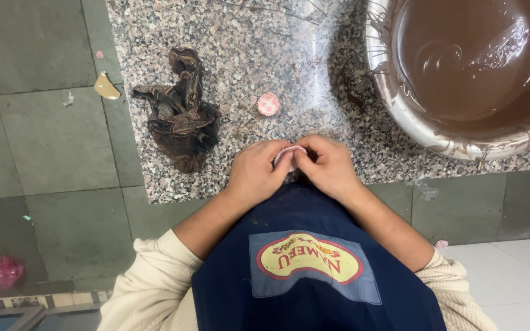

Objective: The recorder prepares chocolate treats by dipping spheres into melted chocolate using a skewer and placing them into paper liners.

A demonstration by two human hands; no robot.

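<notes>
Pinched between left hand [256, 173] and right hand [329, 167], fingers curled closed around it at the near edge of the granite counter [246, 30]: a small paper cup liner [289, 154], pink and white, pleated, mostly hidden. Probably feather-light, thin, easily crushed or torn; best taken by the fluted rim with fingertips only. Lying loose toward the counter's middle, a second liner [268, 104]; beside it a stained cloth [182, 110]; at the far right corner a bowl of melted chocolate [400, 107].

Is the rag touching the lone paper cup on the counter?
Apart. The head view shows bare speckled granite between the rag and the small pink paper cup, which sits alone to the rag's right.
</notes>
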